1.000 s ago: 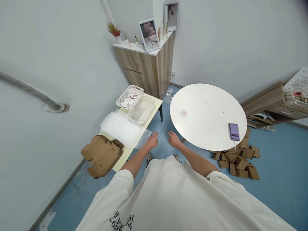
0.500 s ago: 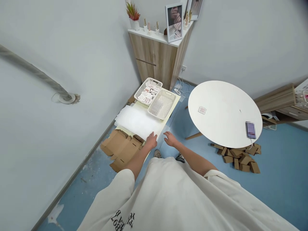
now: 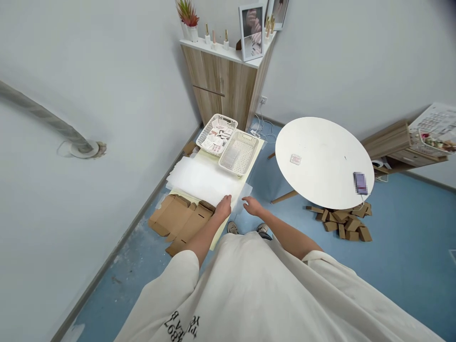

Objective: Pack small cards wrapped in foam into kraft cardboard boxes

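My left hand (image 3: 223,207) is over the near right part of a stack of thin white sheets (image 3: 203,178), its fingers pointing forward and seemingly holding nothing. To its right, my right hand (image 3: 252,206) hovers with fingers apart and bent a little, just past the low table's edge. A translucent sheet corner (image 3: 246,191) sticks out near the right fingertips; whether either hand touches it is unclear. Flattened brown cardboard boxes (image 3: 188,221) lie left of my left forearm. Beyond the sheets stand a white basket of printed cards (image 3: 218,135) and a second basket with clear plastic cases (image 3: 239,153).
A round white table (image 3: 320,156) at the right bears a small clear case (image 3: 295,159) and a phone (image 3: 360,183). Small brown boxes (image 3: 347,222) are heaped on the floor beside it. A wooden cabinet (image 3: 221,78) stands in the corner, with cables (image 3: 261,126) by its base.
The view has turned slightly to the right, so the round table and cabinet sit further left. My left hand's fingers look closer together; my right hand has hardly moved.
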`<move>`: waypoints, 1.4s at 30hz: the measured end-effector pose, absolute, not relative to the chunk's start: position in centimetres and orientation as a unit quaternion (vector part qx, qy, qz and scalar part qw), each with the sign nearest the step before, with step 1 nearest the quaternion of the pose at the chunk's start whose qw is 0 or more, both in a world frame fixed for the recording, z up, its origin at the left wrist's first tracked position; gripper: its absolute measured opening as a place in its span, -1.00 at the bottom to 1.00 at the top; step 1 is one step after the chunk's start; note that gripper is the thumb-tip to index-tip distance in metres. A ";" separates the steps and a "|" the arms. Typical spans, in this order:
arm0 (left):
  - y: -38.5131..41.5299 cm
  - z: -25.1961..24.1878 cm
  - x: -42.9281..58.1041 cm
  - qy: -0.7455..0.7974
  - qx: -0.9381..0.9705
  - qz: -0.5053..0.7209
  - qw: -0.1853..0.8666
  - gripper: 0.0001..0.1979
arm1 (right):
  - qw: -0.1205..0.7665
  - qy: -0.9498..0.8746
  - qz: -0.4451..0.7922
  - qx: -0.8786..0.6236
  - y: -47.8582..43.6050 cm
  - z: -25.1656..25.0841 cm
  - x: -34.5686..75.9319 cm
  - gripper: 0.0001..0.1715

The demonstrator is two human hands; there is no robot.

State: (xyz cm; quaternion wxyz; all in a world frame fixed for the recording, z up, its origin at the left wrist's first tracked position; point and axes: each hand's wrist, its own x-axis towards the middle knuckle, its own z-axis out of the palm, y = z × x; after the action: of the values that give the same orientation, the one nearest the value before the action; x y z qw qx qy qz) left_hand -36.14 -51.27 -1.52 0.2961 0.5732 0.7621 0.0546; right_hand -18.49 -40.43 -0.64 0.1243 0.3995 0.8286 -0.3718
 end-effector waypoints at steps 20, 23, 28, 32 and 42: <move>-50.5 2.0 -29.4 0.718 0.544 0.307 0.306 -0.78 | -0.085 0.691 -0.466 0.545 -38.8 2.4 -19.3 -0.53; -50.4 2.0 -29.2 0.708 0.561 0.304 0.303 -0.75 | -0.078 0.711 -0.428 0.552 -38.3 2.0 -17.5 -0.53; -50.1 1.2 -29.9 0.731 0.573 0.256 0.268 -0.70 | -0.091 0.709 -0.423 0.557 -38.2 1.6 -15.9 -0.50; -50.1 0.7 -30.5 0.753 0.573 0.192 0.259 -0.63 | -0.091 0.699 -0.437 0.559 -38.6 1.6 -15.8 -0.46; -49.2 0.5 -29.1 0.727 0.610 0.161 0.271 -0.58 | -0.109 0.708 -0.363 0.596 -36.0 3.1 -10.1 -0.33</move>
State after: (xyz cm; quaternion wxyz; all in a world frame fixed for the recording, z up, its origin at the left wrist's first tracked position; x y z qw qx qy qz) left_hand -29.09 -49.23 0.45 0.2708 0.6104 0.7267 0.1611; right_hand -10.05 -35.96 3.07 -0.1090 0.5962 0.7077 -0.3631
